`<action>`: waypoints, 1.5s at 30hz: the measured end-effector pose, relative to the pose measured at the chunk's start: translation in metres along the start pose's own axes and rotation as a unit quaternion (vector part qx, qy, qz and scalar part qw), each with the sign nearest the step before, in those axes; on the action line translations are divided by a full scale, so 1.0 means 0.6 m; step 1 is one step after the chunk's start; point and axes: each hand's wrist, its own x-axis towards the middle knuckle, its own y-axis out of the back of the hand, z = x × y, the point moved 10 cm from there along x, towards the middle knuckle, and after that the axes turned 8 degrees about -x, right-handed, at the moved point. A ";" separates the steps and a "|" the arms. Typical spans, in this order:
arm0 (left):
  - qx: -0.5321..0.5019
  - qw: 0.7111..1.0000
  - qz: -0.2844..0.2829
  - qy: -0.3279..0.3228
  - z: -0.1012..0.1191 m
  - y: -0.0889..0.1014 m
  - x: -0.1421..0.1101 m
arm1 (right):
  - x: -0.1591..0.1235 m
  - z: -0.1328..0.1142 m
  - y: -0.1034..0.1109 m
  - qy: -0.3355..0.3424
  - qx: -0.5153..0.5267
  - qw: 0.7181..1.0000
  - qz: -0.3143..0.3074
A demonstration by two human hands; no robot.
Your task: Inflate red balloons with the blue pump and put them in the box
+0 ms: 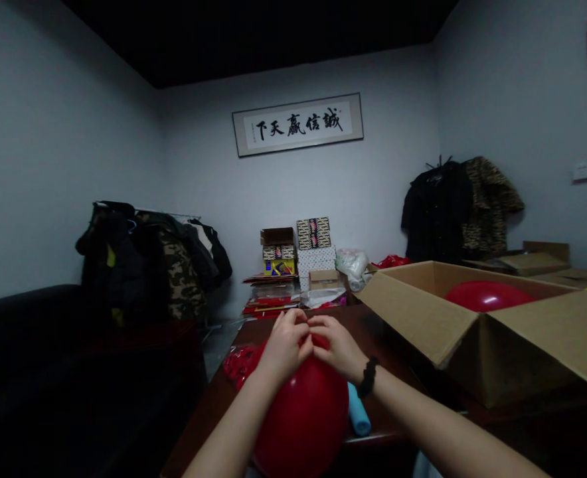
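Note:
A large inflated red balloon (303, 415) sits at the near edge of the table, in front of me. My left hand (288, 338) and my right hand (334, 344) meet at its top, fingertips pinched together around the balloon's neck, which the fingers mostly hide. A dark band circles my right wrist. Beside the balloon on the left lies a clear bag of uninflated red balloons (238, 364). Partly behind the balloon on the right is a light blue cylinder (358, 413), perhaps a balloon pump.
An open cardboard box (503, 362) stands at the right with another inflated red balloon (487, 296) inside. Stacked boxes (313, 234) and red paper goods (268, 307) rise at the table's far end. Coats (174, 265) hang on a rack at the left.

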 end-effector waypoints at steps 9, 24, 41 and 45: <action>0.039 0.996 -0.014 -0.076 0.078 0.058 -0.007 | -0.028 -0.060 0.062 0.097 -0.035 0.988 0.114; -0.040 0.998 -0.048 0.002 0.060 0.020 -0.040 | -0.062 -0.118 0.045 0.180 -0.225 0.957 0.033; 0.157 0.977 -0.071 -0.125 0.114 0.003 -0.040 | -0.051 -0.088 0.040 0.126 -0.153 0.980 -0.015; 0.134 0.979 -0.070 -0.139 0.107 0.010 -0.038 | -0.051 -0.087 0.046 0.112 -0.151 0.982 -0.028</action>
